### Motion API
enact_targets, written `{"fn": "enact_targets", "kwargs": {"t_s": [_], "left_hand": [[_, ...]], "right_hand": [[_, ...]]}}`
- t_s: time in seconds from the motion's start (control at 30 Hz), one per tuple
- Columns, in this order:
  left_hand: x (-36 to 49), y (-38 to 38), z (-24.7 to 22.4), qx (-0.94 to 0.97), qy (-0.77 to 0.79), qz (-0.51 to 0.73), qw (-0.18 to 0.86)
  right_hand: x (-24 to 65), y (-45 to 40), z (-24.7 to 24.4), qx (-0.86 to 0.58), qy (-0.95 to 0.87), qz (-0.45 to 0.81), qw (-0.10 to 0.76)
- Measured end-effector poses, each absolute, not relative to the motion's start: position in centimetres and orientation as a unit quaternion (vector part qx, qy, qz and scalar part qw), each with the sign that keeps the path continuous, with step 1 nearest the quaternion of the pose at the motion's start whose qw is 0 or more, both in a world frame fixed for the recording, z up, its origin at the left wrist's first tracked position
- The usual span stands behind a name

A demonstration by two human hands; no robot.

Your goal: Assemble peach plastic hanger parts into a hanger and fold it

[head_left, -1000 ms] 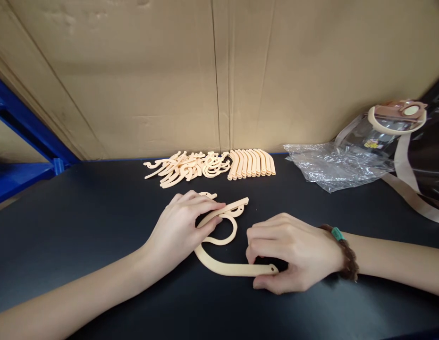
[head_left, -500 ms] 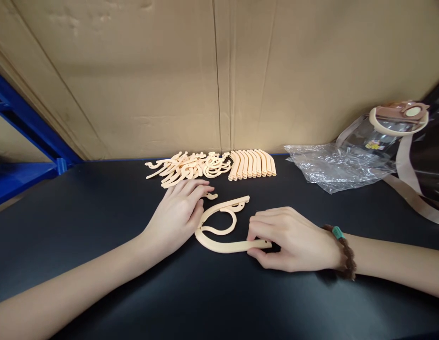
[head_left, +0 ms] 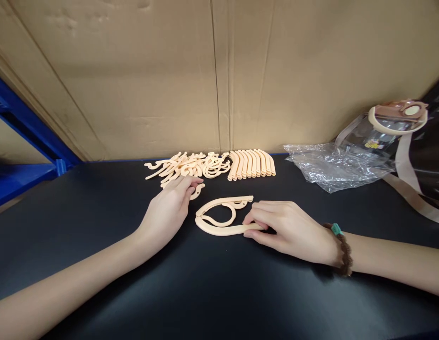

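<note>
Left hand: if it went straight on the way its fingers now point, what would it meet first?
Probably the heap of ring-shaped pieces, beyond the small hooked piece at the left hand; height and depth are hard to judge from this single view.

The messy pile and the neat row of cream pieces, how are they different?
The pile lies jumbled, pieces crossing; the row lies neatly side by side. The pile mixes long and curly shapes; the row's pieces look alike. The pile spreads wider than the row. Both are cream-coloured, on the black table.
</note>
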State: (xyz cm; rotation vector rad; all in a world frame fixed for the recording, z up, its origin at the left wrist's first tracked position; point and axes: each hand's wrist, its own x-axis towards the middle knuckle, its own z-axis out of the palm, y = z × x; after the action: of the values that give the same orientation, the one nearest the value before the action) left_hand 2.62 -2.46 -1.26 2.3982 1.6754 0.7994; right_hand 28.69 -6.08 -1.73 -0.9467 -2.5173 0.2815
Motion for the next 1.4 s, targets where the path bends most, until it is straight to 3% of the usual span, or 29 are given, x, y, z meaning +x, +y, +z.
{"fn": "enact_targets", "kwargs": {"t_s": [0.33,0.53,0.73,0.8,1.03,1.17,1.4], "left_hand": [[3.8,-4.2,-0.7,0.752,0.504,0.400,0.140],[5.0,-7.0,-0.5,0.777,0.450,0.373,0.234],[6.1,-8.7,-0.4,0.762,0.356,0.313,0.441],[6.3,-8.7,-0.4,0.746,0.362,0.310,0.465],[6.1,-8.1,-0.2,0.762,0.378,0.339,0.401],[5.8,-8.1,-0.4,0.778,0.401,0.319,0.363],[4.7,-5.5,-0.5,0.853,0.398,0.324,0.096]], "right_hand": [[29.2,-6.0,-1.3,-0.260,-0.943,0.108,0.179],[29.1,-6.3,-1.0,-0.184,-0.957,0.042,0.220],[28.7,-6.0,-1.0,-0.131,-0.969,0.045,0.203],[28.7,-6.0,-1.1,-0.123,-0.968,0.048,0.213],[29.2,-6.3,-1.1,-0.165,-0.936,0.065,0.304],[28.9,-6.3,-1.0,-0.164,-0.945,0.031,0.282],[28.5,-6.8,-1.0,-0.069,-0.981,-0.047,0.175]]}}
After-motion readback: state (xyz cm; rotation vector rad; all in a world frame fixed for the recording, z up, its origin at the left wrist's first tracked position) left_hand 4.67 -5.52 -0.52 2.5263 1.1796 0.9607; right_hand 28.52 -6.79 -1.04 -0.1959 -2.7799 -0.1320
